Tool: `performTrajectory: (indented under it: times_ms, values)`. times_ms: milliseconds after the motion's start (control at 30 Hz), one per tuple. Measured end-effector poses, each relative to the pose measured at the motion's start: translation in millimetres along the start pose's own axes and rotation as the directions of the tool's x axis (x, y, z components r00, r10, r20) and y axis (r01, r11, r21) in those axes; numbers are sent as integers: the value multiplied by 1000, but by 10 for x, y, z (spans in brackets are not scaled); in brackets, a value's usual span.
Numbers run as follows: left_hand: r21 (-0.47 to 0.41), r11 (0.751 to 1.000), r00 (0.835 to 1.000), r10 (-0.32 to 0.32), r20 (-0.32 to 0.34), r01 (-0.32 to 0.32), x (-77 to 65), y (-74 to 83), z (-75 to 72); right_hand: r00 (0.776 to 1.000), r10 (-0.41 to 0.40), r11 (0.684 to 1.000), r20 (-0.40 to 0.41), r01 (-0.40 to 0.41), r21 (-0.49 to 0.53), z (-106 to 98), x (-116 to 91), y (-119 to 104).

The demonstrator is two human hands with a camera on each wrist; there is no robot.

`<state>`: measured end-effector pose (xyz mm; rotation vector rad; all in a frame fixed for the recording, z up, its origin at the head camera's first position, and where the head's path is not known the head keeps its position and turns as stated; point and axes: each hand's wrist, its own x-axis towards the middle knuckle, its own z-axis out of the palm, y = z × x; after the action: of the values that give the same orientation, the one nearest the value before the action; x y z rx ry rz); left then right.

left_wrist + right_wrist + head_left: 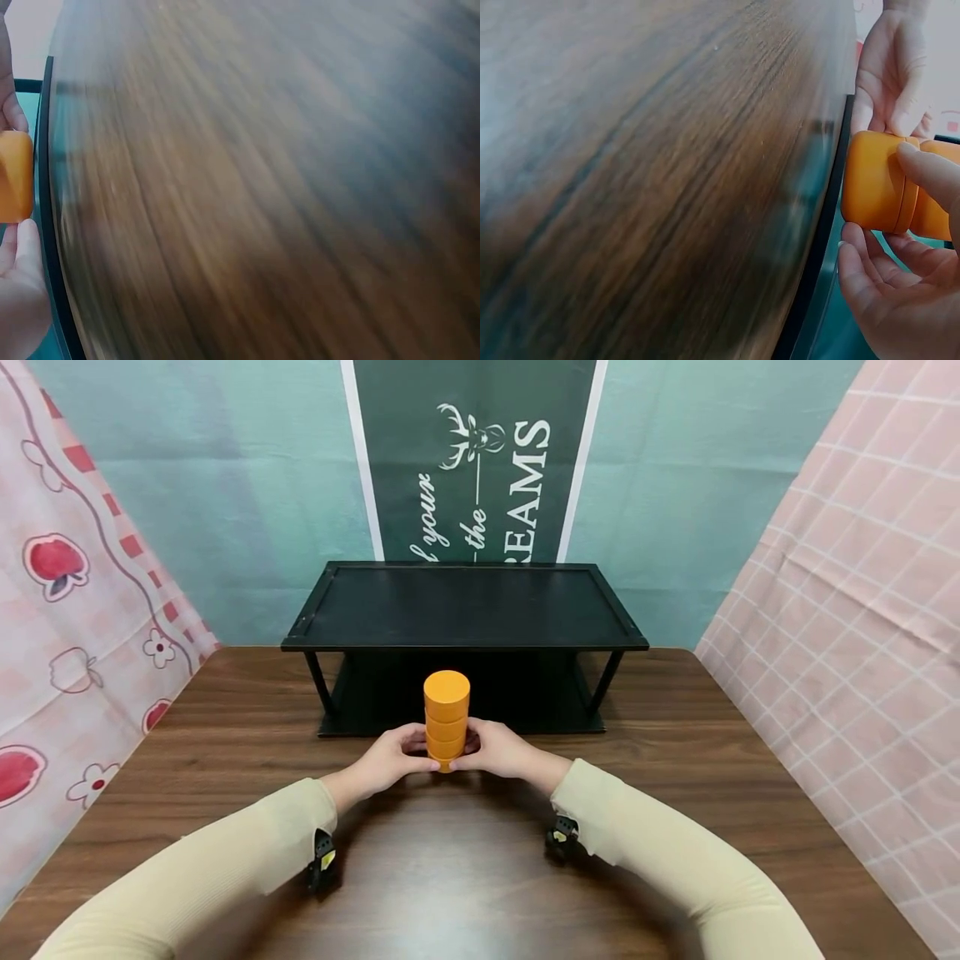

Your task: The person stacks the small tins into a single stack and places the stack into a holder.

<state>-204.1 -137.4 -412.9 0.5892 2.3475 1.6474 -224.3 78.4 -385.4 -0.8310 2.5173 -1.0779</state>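
Observation:
An orange column of stacked round pieces (447, 718) stands upright in front of the black two-tier shelf (465, 610). From the left, my left hand (386, 762) grips its lower part, thumb toward me and fingers behind. My right hand (507, 752) holds the same lower part from the other side, the two thumbs almost meeting at the front. In the right wrist view a seam runs between the rounded bottom piece (871, 181) and the one above. Only a sliver of orange (13, 176) shows in the left wrist view, between both hands.
The shelf's lower board (525, 714) lies behind the column, with a thin post (606, 681) at its right front. Brown wooden table (450, 868) spreads around. Curtains hang on the left (90, 610), right (840, 635) and back (247, 485).

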Motion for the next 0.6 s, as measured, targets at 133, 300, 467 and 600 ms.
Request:
performTrajectory:
  times_ms: [133,300,467,600]
  values:
    - [-2,1000,1000,-2,6,2,20,25,30,1000,3,1000,-5,-3,0,-21,-32,19]
    - [9,1000,1000,12,3,-12,45,53,62,1000,13,1000,-10,-13,-5,-53,-80,27]
    - [15,1000,1000,20,-1,-20,78,59,91,1000,11,1000,-13,-11,-3,-85,-116,39]
    - [11,1000,1000,27,12,-27,112,67,129,1000,16,1000,-18,-16,6,-114,-158,64]
